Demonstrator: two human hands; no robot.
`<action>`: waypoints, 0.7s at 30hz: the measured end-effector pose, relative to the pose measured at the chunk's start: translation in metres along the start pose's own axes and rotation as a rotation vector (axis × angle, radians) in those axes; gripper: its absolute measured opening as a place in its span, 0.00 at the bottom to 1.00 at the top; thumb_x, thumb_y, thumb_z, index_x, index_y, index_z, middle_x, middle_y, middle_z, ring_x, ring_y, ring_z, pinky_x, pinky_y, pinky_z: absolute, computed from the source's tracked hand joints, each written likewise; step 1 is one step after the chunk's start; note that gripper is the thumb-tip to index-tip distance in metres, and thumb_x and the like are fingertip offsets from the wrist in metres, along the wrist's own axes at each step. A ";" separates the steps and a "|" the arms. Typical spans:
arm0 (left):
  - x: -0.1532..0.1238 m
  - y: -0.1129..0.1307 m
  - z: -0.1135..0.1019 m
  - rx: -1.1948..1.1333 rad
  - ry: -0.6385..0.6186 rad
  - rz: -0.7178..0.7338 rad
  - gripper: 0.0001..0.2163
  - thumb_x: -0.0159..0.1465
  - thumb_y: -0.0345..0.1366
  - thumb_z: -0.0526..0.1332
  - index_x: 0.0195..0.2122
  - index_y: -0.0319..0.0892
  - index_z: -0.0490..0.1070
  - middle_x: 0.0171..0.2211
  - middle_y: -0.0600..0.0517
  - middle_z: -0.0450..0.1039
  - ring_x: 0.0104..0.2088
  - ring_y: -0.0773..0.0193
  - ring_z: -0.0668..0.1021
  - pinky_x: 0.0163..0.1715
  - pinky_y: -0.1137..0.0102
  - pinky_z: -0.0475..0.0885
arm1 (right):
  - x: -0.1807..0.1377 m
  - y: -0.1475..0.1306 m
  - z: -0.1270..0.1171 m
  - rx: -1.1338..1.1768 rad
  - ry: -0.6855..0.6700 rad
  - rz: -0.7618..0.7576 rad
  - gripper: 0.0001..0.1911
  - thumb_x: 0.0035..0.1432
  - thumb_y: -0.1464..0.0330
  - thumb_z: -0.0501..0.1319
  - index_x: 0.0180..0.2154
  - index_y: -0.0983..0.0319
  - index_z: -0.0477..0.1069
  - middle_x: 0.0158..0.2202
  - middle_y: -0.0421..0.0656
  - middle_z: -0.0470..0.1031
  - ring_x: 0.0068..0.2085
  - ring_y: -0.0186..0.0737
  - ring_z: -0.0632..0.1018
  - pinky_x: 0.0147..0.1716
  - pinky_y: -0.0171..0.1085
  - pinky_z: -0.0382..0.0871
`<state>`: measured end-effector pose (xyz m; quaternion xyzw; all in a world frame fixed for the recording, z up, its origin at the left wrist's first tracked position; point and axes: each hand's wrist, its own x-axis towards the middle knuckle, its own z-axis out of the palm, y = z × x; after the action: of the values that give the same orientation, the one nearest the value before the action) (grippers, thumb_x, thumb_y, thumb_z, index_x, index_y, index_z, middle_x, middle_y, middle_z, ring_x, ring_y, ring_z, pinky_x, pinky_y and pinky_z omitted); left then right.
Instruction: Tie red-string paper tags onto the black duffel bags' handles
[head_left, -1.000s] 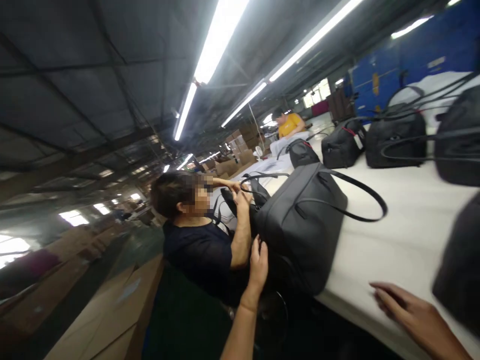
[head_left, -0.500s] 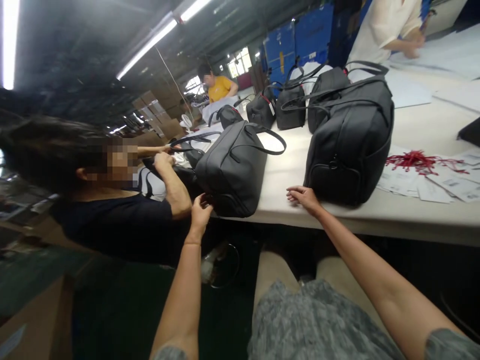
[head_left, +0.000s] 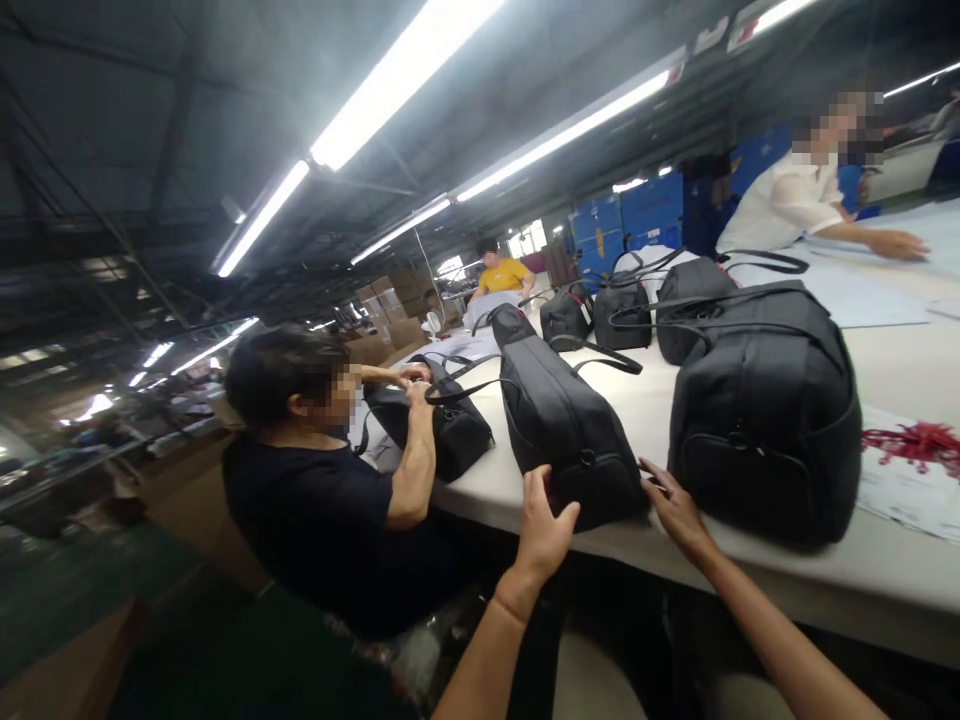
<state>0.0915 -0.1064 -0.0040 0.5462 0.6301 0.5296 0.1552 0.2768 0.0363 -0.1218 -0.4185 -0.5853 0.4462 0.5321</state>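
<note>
A dark grey duffel bag lies end-on toward me on the white table. My left hand is at its near left corner, fingers spread and open, touching or just off the fabric. My right hand rests flat on the table edge between that bag and a larger black bag to its right, fingers stretched out, with nothing in it.
A person in a dark shirt sits at the left, handling another black bag. Several more black bags stand farther along the table. Red cords and paper tags lie at the right. Two other people work at the far end.
The view has swung up and right. The grey bag now points its end at me. My left hand has moved from its lower left side to its near corner; my right hand sits between the two bags.
</note>
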 end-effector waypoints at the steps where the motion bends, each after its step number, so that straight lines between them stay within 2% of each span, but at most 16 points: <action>1: -0.001 0.001 0.000 -0.037 -0.038 -0.001 0.25 0.53 0.26 0.64 0.54 0.41 0.65 0.51 0.43 0.66 0.52 0.55 0.72 0.50 0.60 0.73 | -0.005 0.001 -0.001 -0.029 -0.002 -0.030 0.30 0.54 0.53 0.59 0.55 0.61 0.72 0.59 0.51 0.70 0.59 0.54 0.70 0.63 0.53 0.59; 3: 0.001 0.002 -0.002 -0.135 -0.136 -0.006 0.27 0.53 0.25 0.63 0.56 0.43 0.66 0.53 0.43 0.65 0.54 0.55 0.71 0.48 0.62 0.74 | -0.015 0.004 -0.005 -0.103 -0.014 -0.096 0.30 0.59 0.52 0.56 0.58 0.58 0.69 0.62 0.47 0.66 0.65 0.51 0.64 0.67 0.52 0.51; 6: 0.012 -0.002 -0.008 -0.246 -0.197 -0.046 0.21 0.56 0.27 0.61 0.52 0.41 0.69 0.50 0.43 0.70 0.52 0.55 0.74 0.50 0.61 0.73 | -0.023 0.011 -0.015 -0.140 -0.047 -0.097 0.30 0.61 0.50 0.54 0.60 0.56 0.66 0.64 0.45 0.64 0.66 0.50 0.61 0.67 0.51 0.50; 8: 0.025 -0.008 -0.011 -0.280 -0.136 -0.098 0.13 0.60 0.31 0.61 0.47 0.39 0.71 0.45 0.43 0.73 0.48 0.55 0.76 0.51 0.60 0.72 | -0.023 0.017 -0.020 -0.145 -0.058 -0.090 0.30 0.60 0.50 0.56 0.59 0.56 0.67 0.63 0.45 0.65 0.66 0.51 0.63 0.66 0.51 0.51; 10: 0.041 -0.017 -0.015 -0.286 -0.018 -0.128 0.12 0.61 0.37 0.62 0.44 0.39 0.70 0.43 0.43 0.74 0.46 0.55 0.77 0.50 0.59 0.72 | -0.021 0.023 -0.021 -0.150 -0.050 -0.108 0.29 0.59 0.51 0.57 0.58 0.55 0.68 0.62 0.45 0.67 0.65 0.51 0.64 0.65 0.51 0.53; 12: 0.058 -0.027 -0.020 -0.271 0.122 -0.101 0.16 0.60 0.41 0.64 0.47 0.40 0.68 0.46 0.42 0.72 0.48 0.54 0.76 0.50 0.59 0.72 | -0.020 0.028 -0.020 -0.153 -0.040 -0.144 0.28 0.59 0.52 0.58 0.58 0.55 0.68 0.62 0.45 0.68 0.64 0.52 0.65 0.64 0.50 0.55; 14: 0.075 -0.038 -0.025 -0.244 0.221 -0.063 0.23 0.58 0.43 0.66 0.52 0.43 0.65 0.53 0.42 0.68 0.54 0.52 0.73 0.53 0.57 0.71 | -0.021 0.032 -0.018 -0.157 -0.040 -0.182 0.27 0.59 0.54 0.59 0.58 0.55 0.68 0.63 0.45 0.66 0.64 0.52 0.66 0.62 0.49 0.60; 17: 0.100 -0.049 -0.036 -0.220 0.230 -0.060 0.29 0.56 0.43 0.68 0.57 0.45 0.62 0.61 0.41 0.61 0.59 0.50 0.69 0.56 0.55 0.69 | -0.026 0.040 -0.018 -0.188 -0.071 -0.225 0.30 0.58 0.56 0.62 0.61 0.53 0.65 0.65 0.45 0.62 0.64 0.53 0.66 0.60 0.46 0.64; 21: 0.138 -0.049 -0.057 -0.279 0.246 -0.070 0.30 0.56 0.41 0.68 0.58 0.44 0.60 0.59 0.38 0.63 0.60 0.49 0.70 0.56 0.56 0.71 | -0.027 0.050 -0.024 -0.236 -0.081 -0.276 0.31 0.57 0.58 0.63 0.62 0.50 0.64 0.65 0.42 0.63 0.61 0.56 0.69 0.57 0.43 0.70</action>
<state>-0.0277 -0.0099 0.0297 0.4284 0.5833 0.6690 0.1694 0.3037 0.0247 -0.1765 -0.3755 -0.7063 0.3136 0.5117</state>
